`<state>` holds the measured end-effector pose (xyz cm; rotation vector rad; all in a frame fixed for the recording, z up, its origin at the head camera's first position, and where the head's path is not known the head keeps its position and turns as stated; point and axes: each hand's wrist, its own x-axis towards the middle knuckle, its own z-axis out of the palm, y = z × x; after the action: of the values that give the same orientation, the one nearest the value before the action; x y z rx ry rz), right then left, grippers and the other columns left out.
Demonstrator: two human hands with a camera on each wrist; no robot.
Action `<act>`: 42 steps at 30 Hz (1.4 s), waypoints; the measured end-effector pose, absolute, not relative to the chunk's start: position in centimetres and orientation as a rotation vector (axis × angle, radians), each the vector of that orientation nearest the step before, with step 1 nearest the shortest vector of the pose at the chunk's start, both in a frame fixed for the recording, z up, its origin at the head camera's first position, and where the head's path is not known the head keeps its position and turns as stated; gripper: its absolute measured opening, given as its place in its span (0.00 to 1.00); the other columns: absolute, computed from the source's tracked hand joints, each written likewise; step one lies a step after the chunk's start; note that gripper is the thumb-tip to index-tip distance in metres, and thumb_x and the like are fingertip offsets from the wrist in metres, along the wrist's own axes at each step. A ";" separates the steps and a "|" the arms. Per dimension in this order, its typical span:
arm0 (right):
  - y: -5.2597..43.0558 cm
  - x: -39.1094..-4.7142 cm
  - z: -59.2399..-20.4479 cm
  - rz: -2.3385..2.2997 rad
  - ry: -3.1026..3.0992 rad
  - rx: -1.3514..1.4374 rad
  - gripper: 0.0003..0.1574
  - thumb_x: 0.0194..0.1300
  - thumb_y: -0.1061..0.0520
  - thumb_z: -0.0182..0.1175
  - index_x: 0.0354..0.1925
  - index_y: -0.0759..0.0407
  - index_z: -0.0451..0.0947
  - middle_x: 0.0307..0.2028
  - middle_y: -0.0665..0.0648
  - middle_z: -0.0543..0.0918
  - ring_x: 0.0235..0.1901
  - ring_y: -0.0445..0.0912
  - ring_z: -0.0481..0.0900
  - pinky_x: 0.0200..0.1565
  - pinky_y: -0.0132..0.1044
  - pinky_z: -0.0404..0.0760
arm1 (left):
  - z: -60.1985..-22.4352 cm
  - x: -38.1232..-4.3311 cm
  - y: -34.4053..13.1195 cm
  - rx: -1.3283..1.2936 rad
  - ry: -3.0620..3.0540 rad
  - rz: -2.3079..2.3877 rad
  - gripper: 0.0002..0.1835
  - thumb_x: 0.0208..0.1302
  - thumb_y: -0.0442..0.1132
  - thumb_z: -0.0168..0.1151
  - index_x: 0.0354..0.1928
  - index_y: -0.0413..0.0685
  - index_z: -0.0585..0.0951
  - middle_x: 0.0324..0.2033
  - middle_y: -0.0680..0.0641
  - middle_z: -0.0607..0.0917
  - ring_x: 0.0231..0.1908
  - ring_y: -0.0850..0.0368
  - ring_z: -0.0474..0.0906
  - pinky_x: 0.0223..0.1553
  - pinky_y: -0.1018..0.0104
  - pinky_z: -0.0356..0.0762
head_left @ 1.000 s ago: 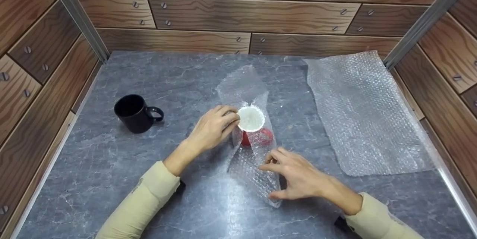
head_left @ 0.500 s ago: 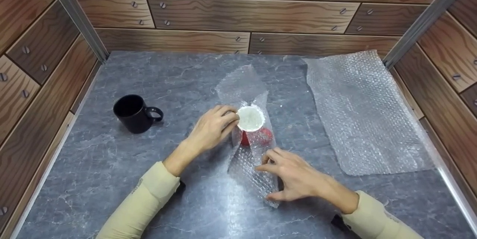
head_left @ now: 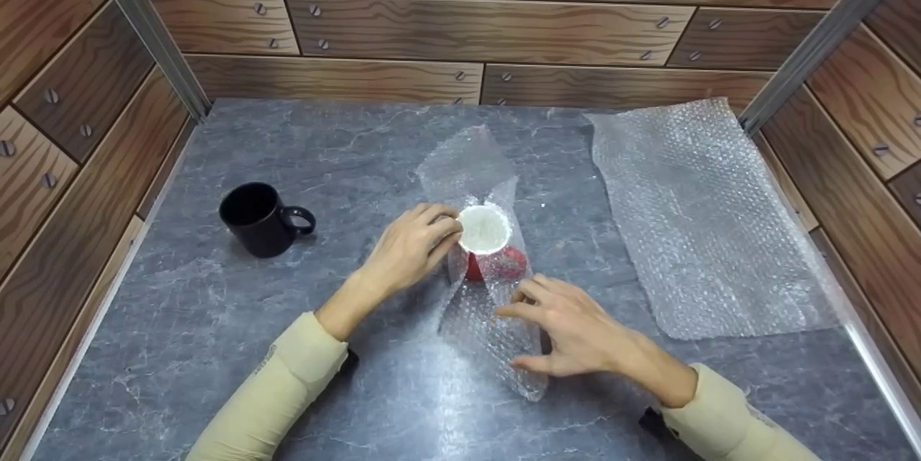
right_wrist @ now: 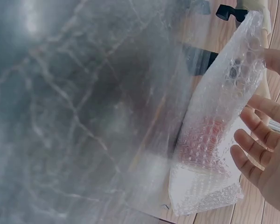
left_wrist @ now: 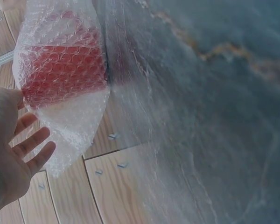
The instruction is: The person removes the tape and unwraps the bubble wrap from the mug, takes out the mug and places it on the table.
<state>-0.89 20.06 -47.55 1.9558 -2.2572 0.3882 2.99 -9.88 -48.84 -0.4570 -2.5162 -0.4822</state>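
A red item with a round white top (head_left: 484,229) stands at mid table in the head view, partly covered by clear bubble wrap (head_left: 493,339). Its exact kind is hidden by the wrap. The wrap runs out in one flap toward the far side and one toward the near side. My left hand (head_left: 414,245) touches the left side of the white top; in the left wrist view its fingers (left_wrist: 32,140) are loosely spread beside the red part (left_wrist: 65,72). Over the near flap, my right hand (head_left: 572,328) has its thumb and fingers apart, with nothing gripped between them.
A black mug (head_left: 257,222) stands at the left with its handle pointing right. Another large sheet of bubble wrap (head_left: 705,224) lies flat on the right of the grey marbled table (head_left: 345,137). Wood-patterned panels (head_left: 489,26) surround the table's back and sides.
My right hand has dipped slightly left over the near flap, then shifted a little up, away from the near edge. The left hand, the wrapped item and the mug have stayed put.
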 end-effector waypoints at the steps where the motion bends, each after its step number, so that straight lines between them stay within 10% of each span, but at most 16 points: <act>1: 20.0 -1.0 -47.5 0.396 -2.247 1.948 0.41 0.51 0.32 0.78 0.59 0.48 0.85 0.48 0.49 0.83 0.44 0.40 0.76 0.44 0.34 0.82 | -48.8 3.0 -9.9 -0.458 -2.515 -0.482 0.10 0.79 0.44 0.59 0.47 0.51 0.87 0.54 0.48 0.88 0.55 0.49 0.85 0.59 0.56 0.85; 42: 15.5 -4.1 -44.8 0.585 -2.191 1.677 0.31 0.60 0.37 0.74 0.54 0.54 0.86 0.51 0.56 0.86 0.45 0.47 0.82 0.44 0.38 0.86 | -48.7 3.0 -9.9 -0.464 -2.533 -0.488 0.09 0.78 0.43 0.60 0.49 0.51 0.86 0.55 0.47 0.88 0.55 0.49 0.85 0.61 0.55 0.85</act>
<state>-4.14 15.54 -44.79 1.6772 -2.1914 0.5854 2.97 -9.92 -48.75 -0.4644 -2.5334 -0.4879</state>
